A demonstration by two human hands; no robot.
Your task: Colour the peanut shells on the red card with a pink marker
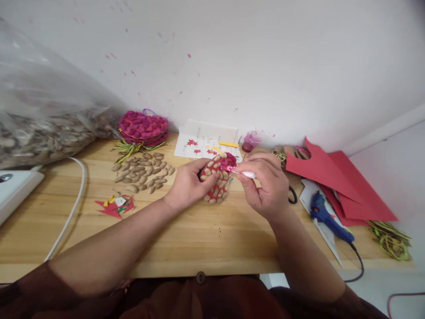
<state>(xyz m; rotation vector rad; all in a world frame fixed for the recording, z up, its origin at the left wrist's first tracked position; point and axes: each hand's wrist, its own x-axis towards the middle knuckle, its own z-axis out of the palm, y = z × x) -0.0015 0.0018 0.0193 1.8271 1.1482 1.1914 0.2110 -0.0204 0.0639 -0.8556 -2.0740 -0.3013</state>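
Note:
My left hand (187,185) grips a round red disc covered with peanut shells (217,184), tilted above the wooden table (206,235). My right hand (265,184) pinches a white-handled paintbrush (244,173) whose tip rests on the disc's top edge, where the shells are painted magenta. A pile of loose peanut shells (142,173) lies to the left of my left hand. Behind it sits a stack of finished magenta-painted discs (143,127).
A small cup of pink paint (249,141) and an open booklet with red stars (206,141) stand by the wall. Red paper sheets (335,177), a blue glue gun (327,217) and scissors (292,195) lie right. A big plastic bag of shells (40,115) fills the left.

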